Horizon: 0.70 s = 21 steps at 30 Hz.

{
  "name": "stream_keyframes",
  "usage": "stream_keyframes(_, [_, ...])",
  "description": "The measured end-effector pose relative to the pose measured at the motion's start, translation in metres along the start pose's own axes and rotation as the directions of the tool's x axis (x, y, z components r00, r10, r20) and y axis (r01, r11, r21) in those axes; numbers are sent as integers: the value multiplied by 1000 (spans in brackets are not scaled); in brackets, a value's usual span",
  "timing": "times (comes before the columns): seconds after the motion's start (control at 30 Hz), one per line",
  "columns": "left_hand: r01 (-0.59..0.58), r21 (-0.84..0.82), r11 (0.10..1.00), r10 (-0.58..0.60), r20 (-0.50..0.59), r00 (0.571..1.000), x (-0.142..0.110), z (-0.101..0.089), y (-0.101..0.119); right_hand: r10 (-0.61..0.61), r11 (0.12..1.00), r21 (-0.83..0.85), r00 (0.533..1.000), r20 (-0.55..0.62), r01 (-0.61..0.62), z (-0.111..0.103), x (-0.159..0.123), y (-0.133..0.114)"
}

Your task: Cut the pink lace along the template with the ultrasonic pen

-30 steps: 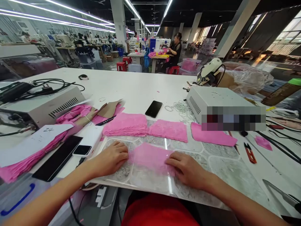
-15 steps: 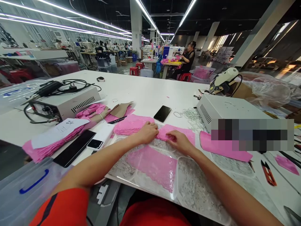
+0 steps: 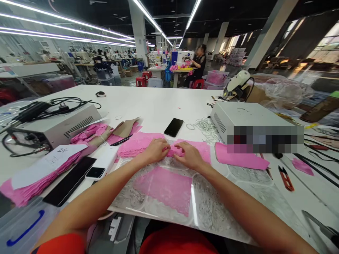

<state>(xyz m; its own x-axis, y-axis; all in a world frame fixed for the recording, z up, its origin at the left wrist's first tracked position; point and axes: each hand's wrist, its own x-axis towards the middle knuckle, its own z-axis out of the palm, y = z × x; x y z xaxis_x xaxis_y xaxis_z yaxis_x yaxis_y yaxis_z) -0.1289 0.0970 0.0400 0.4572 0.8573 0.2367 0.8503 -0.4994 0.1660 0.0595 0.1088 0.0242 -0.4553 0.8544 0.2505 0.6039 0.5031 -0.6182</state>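
Two stacks of thin pink fabric pieces with scalloped edges lie side by side on a marbled clear-topped board (image 3: 124,197). Between them, my left hand (image 3: 156,151) has its fingers curled at the near left edge of the right stack (image 3: 202,150). My right hand (image 3: 189,155) holds that same edge, with pink fabric between thumb and forefinger. The left stack (image 3: 140,143) lies just beyond my left wrist. A single pink fabric piece (image 3: 166,188) lies flat on the board between my forearms. How many layers my fingers hold is hidden.
A black phone (image 3: 174,127) and white elastic loops (image 3: 205,127) lie beyond the stacks. Grey machine boxes stand left (image 3: 71,123) and right (image 3: 243,114). Another pink piece (image 3: 238,157), orange-handled snips (image 3: 286,179) and scissors (image 3: 320,225) lie rightward. A tied pink bundle (image 3: 39,180) lies left.
The view has turned a little to the right. My right hand has moved closer to my left, onto the near left edge of the right stack. The single piece lies as before.
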Motion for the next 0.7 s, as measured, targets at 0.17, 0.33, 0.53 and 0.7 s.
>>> stream_keyframes(0.17, [29, 13, 999, -28, -58, 998, 1, -3, -7, 20, 999, 33, 998, -66, -18, 7, 18, -11])
stream_keyframes(0.33, [170, -9, 985, -169, -120, 978, 4, -7, 13, 72, 988, 146, 974, -217, -41, -23, 19, 0])
stream_keyframes(0.53, [276, -59, 959, -279, -71, 958, 36, 16, 86, 142, 974, 221, 903, -407, -54, -58, 20, -6])
stream_keyframes(0.7, [333, -57, 941, -336, -60, 940, 71, 40, 113, 220, 953, 299, 812, -540, -60, -88, 0, -5])
